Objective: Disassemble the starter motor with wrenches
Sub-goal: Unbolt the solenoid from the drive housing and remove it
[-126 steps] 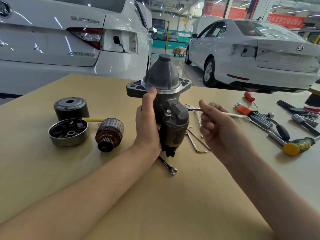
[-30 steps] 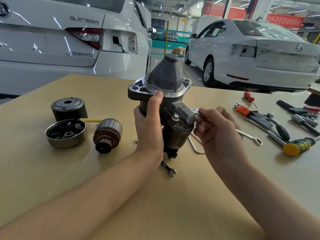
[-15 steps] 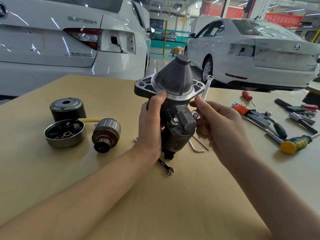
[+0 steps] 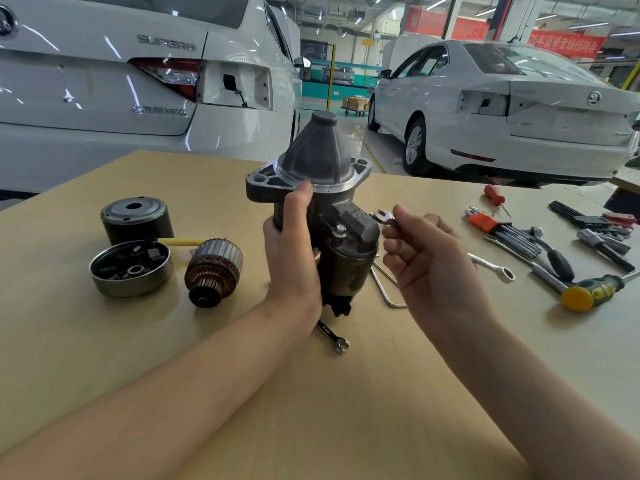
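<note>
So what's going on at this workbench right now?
A person is taking apart a dark grey metal starter motor. The left hand holds it upright on the tan wooden table, while the right hand holds a small silver combination wrench, its open end close beside the motor's solenoid. A copper-wound armature and two round housing parts already lie to the left.
</note>
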The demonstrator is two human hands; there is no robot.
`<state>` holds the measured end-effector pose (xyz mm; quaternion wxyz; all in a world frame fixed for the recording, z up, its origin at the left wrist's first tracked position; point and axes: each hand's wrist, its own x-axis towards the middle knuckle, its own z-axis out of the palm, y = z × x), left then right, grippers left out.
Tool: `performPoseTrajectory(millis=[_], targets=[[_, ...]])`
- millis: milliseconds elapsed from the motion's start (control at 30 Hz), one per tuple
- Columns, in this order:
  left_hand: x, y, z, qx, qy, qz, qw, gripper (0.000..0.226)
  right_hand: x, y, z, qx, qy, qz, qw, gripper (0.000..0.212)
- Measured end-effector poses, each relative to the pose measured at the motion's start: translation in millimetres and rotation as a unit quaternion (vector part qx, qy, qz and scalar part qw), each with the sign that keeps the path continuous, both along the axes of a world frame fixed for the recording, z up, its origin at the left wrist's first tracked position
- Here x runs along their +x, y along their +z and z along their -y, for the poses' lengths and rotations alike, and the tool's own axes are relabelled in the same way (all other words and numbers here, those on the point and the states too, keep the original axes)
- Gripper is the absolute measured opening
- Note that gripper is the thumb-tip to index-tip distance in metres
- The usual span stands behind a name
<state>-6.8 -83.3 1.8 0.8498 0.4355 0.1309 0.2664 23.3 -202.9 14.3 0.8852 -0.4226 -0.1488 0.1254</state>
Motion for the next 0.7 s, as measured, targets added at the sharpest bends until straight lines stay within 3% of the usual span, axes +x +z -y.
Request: performPoseTrajectory(millis=[400, 500, 700], targets=[[-1.3, 1.4, -0.4, 0.005, -0.005, -0.002, 1.000, 0.104, 1.0, -3.5, -1.6, -0.038, -0.021, 0.011, 0.999, 0.033], [-0.3, 1.7, -1.5, 0.015, -0.011, -0.004, 1.000, 0.101, 1.5, 0.7, -0.2, -0.047, -0.002, -0.008, 0.999, 0.016], [0.4, 1.4, -1.7, 0.055, -0.047, -0.003, 0.997, 0.099, 4.1, 2.2, 4.5, -0.081, -0.011, 0.040, 0.996, 0.024]])
